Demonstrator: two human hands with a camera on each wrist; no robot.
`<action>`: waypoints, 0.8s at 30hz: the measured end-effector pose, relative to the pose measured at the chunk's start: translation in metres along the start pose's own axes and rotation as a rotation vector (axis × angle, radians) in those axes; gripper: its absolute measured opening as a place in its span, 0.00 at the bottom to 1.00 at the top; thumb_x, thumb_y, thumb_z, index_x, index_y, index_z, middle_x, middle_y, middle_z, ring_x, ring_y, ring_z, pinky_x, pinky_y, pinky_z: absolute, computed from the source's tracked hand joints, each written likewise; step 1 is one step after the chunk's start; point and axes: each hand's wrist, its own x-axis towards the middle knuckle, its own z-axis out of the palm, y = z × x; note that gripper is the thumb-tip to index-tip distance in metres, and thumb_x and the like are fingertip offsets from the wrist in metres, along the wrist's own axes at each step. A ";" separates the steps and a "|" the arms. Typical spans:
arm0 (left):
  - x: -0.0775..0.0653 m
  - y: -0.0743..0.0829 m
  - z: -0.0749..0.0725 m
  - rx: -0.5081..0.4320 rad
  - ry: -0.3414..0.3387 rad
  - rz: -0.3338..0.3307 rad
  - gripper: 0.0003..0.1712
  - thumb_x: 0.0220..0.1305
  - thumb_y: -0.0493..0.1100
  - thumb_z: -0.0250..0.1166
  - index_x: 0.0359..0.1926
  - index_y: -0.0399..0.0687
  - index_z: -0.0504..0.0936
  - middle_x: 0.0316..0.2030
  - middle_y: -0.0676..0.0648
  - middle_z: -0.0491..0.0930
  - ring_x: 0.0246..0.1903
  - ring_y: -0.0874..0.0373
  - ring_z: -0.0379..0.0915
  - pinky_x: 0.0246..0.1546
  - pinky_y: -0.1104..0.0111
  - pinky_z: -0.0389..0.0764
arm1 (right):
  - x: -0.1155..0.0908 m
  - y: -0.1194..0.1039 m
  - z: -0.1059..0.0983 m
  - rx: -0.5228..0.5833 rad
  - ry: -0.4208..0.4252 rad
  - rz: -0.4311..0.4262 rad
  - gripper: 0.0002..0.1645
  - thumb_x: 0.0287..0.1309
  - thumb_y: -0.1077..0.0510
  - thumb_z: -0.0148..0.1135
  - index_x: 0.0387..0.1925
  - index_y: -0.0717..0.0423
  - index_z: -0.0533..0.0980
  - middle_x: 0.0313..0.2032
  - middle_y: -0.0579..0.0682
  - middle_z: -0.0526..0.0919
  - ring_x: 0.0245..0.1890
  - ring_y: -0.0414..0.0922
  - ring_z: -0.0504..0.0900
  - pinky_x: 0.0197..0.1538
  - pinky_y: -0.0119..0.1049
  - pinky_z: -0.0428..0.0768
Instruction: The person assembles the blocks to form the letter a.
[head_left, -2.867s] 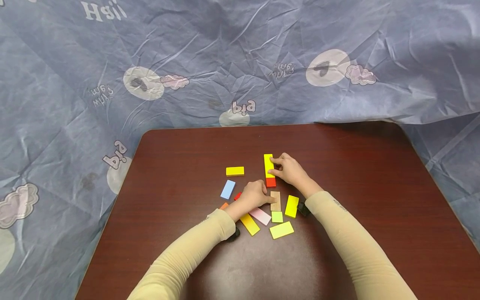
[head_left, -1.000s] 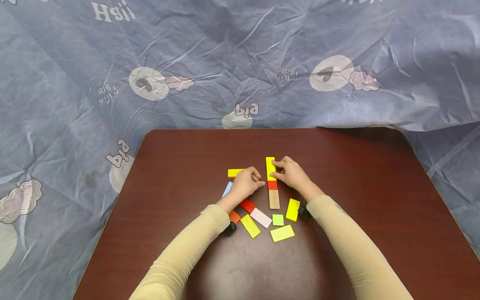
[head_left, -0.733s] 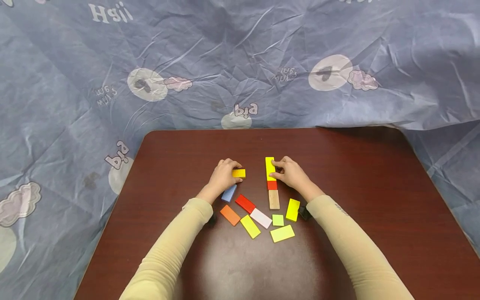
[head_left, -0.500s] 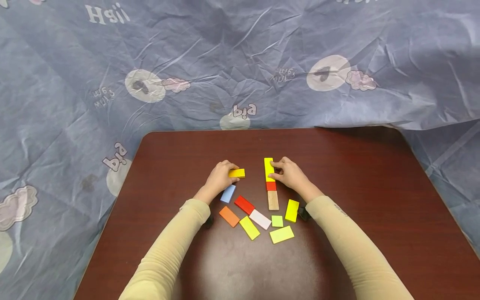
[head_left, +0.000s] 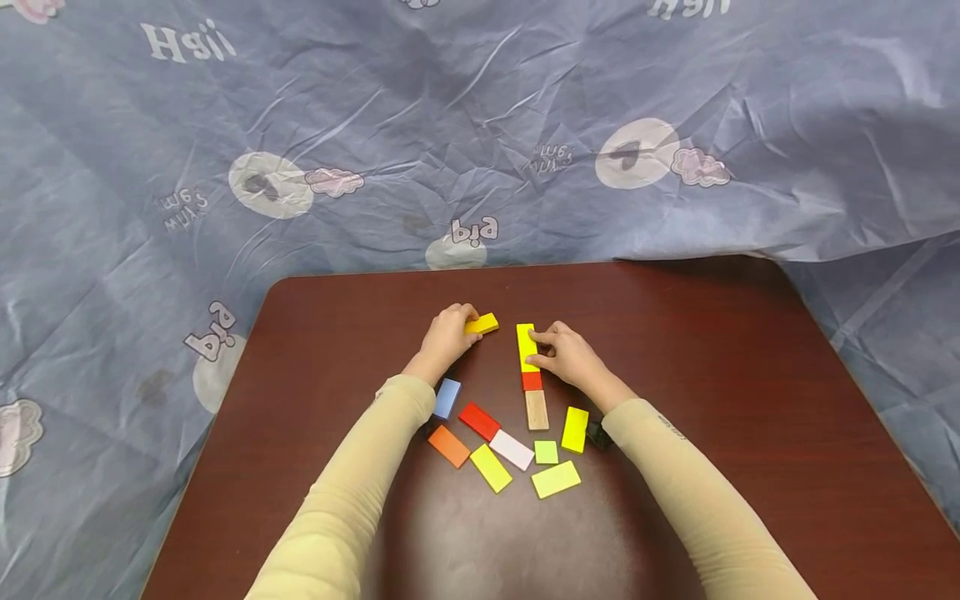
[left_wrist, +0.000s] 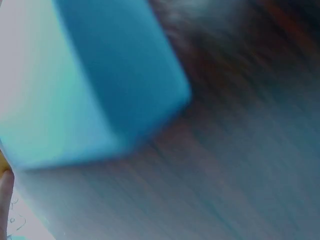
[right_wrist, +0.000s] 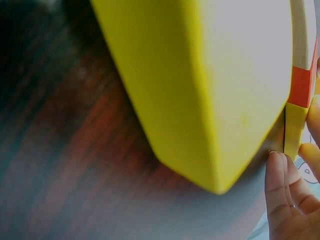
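Observation:
My left hand (head_left: 448, 336) pinches a yellow block (head_left: 486, 322) between thumb and fingers, at the far left of a short row; the block lies slightly slanted. My right hand (head_left: 570, 357) holds the yellow block (head_left: 527, 346) at the far end of that row, thumb and index finger spread along its right side. Below it in line come a red block (head_left: 532, 381) and a plain wooden block (head_left: 536, 410). In the left wrist view a blue block (left_wrist: 125, 65) fills the upper left, and only one fingertip shows at the edge.
Nearer on the brown table (head_left: 675, 333) lie blue (head_left: 447, 398), red (head_left: 479, 421), orange (head_left: 449, 446), yellow (head_left: 491, 467), pale pink (head_left: 512, 450), small green (head_left: 546, 452) and pale yellow (head_left: 556, 479) blocks. Another yellow block (head_left: 575, 429) sits beside the right wrist. A printed grey-blue cloth (head_left: 450, 125) hangs behind.
The left hand slid the wooden block up to the red one and let go, then took hold of the upper-left yellow block and moved it away and rightward, turning it. The right hand stayed put.

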 end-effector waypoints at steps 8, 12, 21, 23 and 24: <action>0.007 0.005 0.006 0.040 -0.025 0.072 0.20 0.63 0.41 0.69 0.57 0.47 0.83 0.55 0.44 0.78 0.53 0.47 0.78 0.58 0.59 0.77 | -0.002 -0.001 0.001 -0.004 -0.005 0.016 0.35 0.59 0.48 0.69 0.66 0.54 0.72 0.42 0.54 0.74 0.32 0.44 0.73 0.37 0.34 0.73; 0.010 0.007 0.007 0.112 0.009 0.059 0.20 0.63 0.42 0.69 0.57 0.53 0.84 0.52 0.46 0.81 0.51 0.47 0.80 0.56 0.58 0.78 | -0.002 -0.002 0.003 -0.001 -0.001 0.015 0.35 0.58 0.48 0.69 0.65 0.54 0.72 0.42 0.54 0.74 0.31 0.43 0.73 0.37 0.34 0.73; 0.019 0.019 0.017 0.038 0.055 0.007 0.21 0.62 0.40 0.69 0.58 0.50 0.83 0.53 0.46 0.82 0.52 0.49 0.81 0.56 0.60 0.79 | -0.002 0.000 0.004 -0.006 0.018 0.004 0.35 0.57 0.48 0.71 0.65 0.54 0.73 0.42 0.53 0.74 0.31 0.42 0.74 0.37 0.33 0.73; 0.021 0.021 0.017 0.036 0.050 0.018 0.21 0.63 0.38 0.68 0.58 0.51 0.83 0.55 0.47 0.82 0.54 0.50 0.80 0.57 0.61 0.78 | -0.002 0.000 0.003 -0.008 0.024 0.003 0.35 0.57 0.48 0.71 0.64 0.55 0.73 0.42 0.53 0.75 0.31 0.42 0.74 0.37 0.33 0.73; 0.022 0.022 0.017 0.040 0.047 0.026 0.21 0.63 0.37 0.68 0.58 0.51 0.83 0.55 0.48 0.82 0.55 0.50 0.79 0.57 0.61 0.78 | -0.002 0.001 0.002 -0.010 0.026 0.003 0.35 0.57 0.48 0.71 0.64 0.55 0.73 0.42 0.53 0.75 0.31 0.42 0.74 0.37 0.33 0.73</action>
